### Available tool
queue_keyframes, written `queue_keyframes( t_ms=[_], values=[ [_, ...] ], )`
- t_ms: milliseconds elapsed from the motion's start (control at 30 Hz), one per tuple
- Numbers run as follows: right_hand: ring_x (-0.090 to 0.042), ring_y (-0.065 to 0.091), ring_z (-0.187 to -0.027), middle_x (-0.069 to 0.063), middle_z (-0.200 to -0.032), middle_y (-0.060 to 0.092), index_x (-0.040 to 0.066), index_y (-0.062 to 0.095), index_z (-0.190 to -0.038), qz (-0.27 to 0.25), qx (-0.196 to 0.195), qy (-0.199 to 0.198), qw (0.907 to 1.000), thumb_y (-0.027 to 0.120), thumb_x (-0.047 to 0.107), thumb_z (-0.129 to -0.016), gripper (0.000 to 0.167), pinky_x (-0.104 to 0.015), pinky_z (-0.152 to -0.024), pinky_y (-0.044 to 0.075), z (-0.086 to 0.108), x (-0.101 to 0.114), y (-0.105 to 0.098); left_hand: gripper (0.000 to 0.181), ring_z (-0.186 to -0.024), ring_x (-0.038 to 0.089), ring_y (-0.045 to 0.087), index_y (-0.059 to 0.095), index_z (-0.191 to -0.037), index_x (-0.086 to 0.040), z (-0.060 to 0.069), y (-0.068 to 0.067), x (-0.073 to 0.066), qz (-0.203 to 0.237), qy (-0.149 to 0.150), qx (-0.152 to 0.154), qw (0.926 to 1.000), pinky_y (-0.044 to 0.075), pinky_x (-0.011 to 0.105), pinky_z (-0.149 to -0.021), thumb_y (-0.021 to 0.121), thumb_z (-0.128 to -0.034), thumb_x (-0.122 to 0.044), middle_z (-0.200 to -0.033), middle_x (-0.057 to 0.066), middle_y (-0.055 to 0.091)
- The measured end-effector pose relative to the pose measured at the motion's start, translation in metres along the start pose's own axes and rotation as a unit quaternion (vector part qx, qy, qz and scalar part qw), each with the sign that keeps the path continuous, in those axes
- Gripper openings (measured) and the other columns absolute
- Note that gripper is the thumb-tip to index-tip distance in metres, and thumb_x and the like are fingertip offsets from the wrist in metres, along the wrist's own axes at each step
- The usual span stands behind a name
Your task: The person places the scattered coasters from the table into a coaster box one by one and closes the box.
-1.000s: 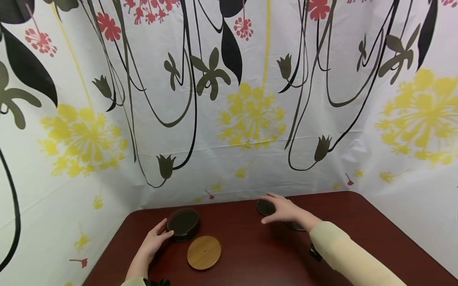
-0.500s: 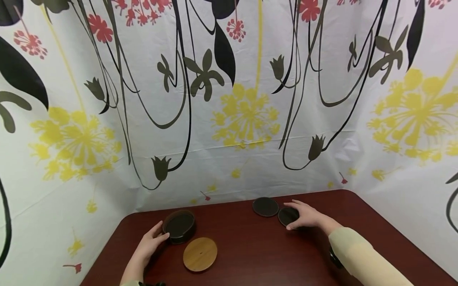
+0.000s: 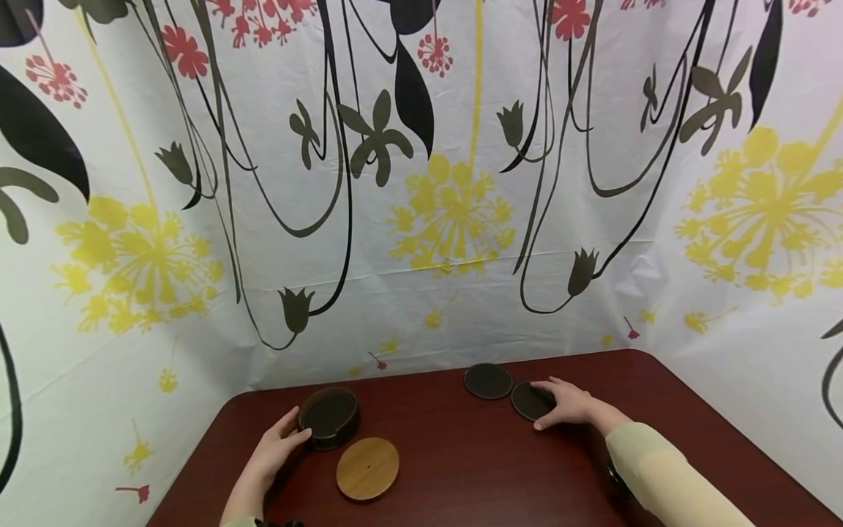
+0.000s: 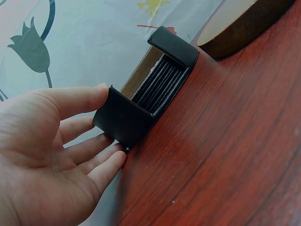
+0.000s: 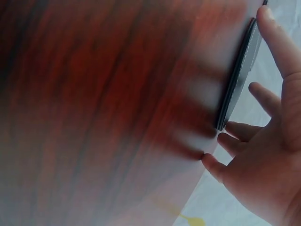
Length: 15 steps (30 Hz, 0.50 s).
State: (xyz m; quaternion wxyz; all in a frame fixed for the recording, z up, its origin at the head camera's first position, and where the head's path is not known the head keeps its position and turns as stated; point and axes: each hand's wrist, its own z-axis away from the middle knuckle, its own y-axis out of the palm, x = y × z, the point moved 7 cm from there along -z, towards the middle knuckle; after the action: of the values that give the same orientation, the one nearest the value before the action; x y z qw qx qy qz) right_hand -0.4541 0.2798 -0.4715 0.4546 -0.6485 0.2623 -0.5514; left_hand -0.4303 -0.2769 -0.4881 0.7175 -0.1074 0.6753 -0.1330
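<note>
My left hand (image 3: 271,452) grips the side of a round black holder (image 3: 331,417). In the left wrist view, its thumb lies on the holder's rim and the fingers of the hand (image 4: 56,150) rest against the outer wall; a stack of dark discs (image 4: 160,81) shows through the notch. My right hand (image 3: 576,407) is spread at the right side of a dark round coaster (image 3: 529,401) lying flat. From the right wrist, fingertips of that hand (image 5: 263,150) are at the edge of the coaster (image 5: 241,70), with one on the tabletop.
A second dark coaster (image 3: 488,381) lies just left of the first. A round wooden disc (image 3: 368,469) is on the dark red table (image 3: 461,468), near the holder. Patterned cloth (image 3: 421,307) hangs behind and at both sides.
My right hand has moved right, from over the left coaster to the right one, and more of both coasters shows. My left hand stays on the holder. The head view has shifted slightly.
</note>
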Motion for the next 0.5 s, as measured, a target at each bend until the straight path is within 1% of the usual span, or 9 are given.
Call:
queue_keyframes(
  t_ms=[100, 200, 500],
  values=[
    [-0.057, 0.028, -0.131, -0.037, -0.146, 0.029, 0.005, 0.05, -0.141, 0.01, -0.003, 0.002, 0.9999, 0.082, 0.046, -0.073, 0.086, -0.082, -0.089, 0.02, 0.0002, -0.0003, -0.0002, 0.079, -0.138, 0.047, 0.025, 0.02, -0.154, -0.001, -0.0006, 0.0001, -0.0002, -0.001, 0.001, 0.0, 1.0, 0.032, 0.057, -0.106, 0.065, -0.0948, -0.027, -0.153, 0.032, 0.018],
    [-0.055, 0.032, -0.13, -0.036, -0.144, 0.033, 0.006, 0.053, -0.138, 0.019, -0.007, 0.004, 0.9998, 0.083, 0.045, -0.073, 0.082, -0.081, -0.089, 0.023, -0.0004, -0.0002, -0.001, 0.079, -0.138, 0.047, 0.025, 0.02, -0.154, -0.001, -0.0004, 0.0002, -0.0007, 0.0, 0.001, 0.001, 1.0, 0.031, 0.057, -0.106, 0.065, -0.0949, -0.026, -0.153, 0.032, 0.018],
    [-0.045, 0.047, -0.118, -0.027, -0.136, 0.045, 0.008, 0.059, -0.132, 0.033, -0.028, -0.002, 0.9991, 0.084, 0.046, -0.07, 0.077, -0.071, -0.086, 0.035, -0.0006, 0.0004, -0.0019, 0.077, -0.138, 0.046, 0.025, 0.02, -0.154, -0.001, -0.0006, 0.0007, 0.0002, 0.006, 0.001, -0.001, 1.0, 0.032, 0.057, -0.106, 0.064, -0.0954, -0.024, -0.153, 0.031, 0.018]
  ],
)
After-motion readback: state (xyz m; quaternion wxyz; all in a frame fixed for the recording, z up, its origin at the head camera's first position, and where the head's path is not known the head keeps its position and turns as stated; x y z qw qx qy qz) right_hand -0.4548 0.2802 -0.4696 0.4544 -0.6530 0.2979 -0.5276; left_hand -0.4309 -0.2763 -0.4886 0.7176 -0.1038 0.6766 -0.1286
